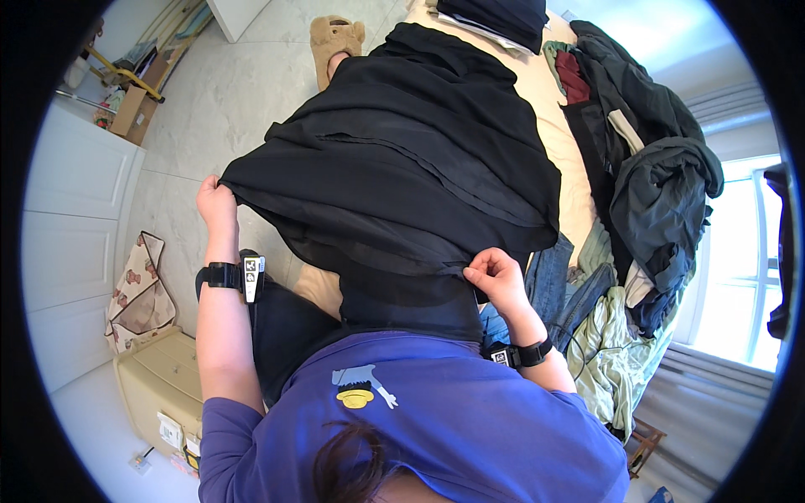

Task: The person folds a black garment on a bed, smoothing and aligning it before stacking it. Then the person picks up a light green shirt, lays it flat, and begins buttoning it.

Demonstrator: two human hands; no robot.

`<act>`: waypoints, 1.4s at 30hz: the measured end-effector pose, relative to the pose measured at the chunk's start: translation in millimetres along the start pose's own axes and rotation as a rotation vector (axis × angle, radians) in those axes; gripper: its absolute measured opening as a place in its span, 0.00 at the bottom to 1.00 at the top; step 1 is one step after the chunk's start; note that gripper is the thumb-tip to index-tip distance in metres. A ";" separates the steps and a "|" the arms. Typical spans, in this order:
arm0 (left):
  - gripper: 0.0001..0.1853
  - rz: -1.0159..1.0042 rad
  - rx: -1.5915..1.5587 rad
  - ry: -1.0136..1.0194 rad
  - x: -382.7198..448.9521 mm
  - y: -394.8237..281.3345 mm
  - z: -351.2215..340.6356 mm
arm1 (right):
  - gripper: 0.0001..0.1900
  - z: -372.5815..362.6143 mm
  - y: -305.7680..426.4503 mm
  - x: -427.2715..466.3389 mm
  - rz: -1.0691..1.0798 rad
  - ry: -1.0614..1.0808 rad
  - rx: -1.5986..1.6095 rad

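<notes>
A large piece of black cloth (390,151), seemingly a garment, spreads from my lap over the bed's near side. Its left corner is pinched in my left hand (218,200), out above the floor. My right hand (497,276) grips the near edge of the same cloth between thumb and fingers, close to my lap. Between the two hands the edge hangs in a loose curve, with a long seam or slit running across the folds beyond it. The fingertips of my left hand are partly hidden by the fabric.
On the bed (560,144) lie a folded dark stack (497,19) at the far end, a heap of dark clothes (660,188) to the right, blue jeans (547,276) and pale green satiny cloth (604,358). A beige storage box (157,383) stands at the left, below a patterned fabric bag (141,295).
</notes>
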State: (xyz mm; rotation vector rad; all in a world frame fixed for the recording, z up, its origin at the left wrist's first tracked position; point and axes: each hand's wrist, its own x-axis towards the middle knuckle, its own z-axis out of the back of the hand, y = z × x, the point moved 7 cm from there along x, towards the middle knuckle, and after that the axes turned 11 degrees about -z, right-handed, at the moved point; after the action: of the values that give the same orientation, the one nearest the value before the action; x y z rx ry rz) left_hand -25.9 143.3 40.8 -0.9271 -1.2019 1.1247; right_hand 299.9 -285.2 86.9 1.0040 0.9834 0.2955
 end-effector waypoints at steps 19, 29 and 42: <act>0.11 0.119 -0.003 0.177 -46.9 17.6 -7.1 | 0.09 15.4 18.4 -10.1 0.064 0.049 0.466; 0.08 0.225 -0.192 0.308 -90.9 58.3 -22.1 | 0.15 11.2 23.7 -9.2 0.252 -0.159 -0.129; 0.10 0.074 -0.046 0.119 -78.4 33.3 -2.9 | 0.14 68.8 -27.8 33.5 0.321 -0.782 -0.601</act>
State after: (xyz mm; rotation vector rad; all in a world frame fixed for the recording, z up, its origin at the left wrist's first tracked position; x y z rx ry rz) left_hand -28.4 74.2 -9.1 -1.0663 -1.1083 1.0882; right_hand 368.0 -318.7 57.4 0.6193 0.0008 0.3902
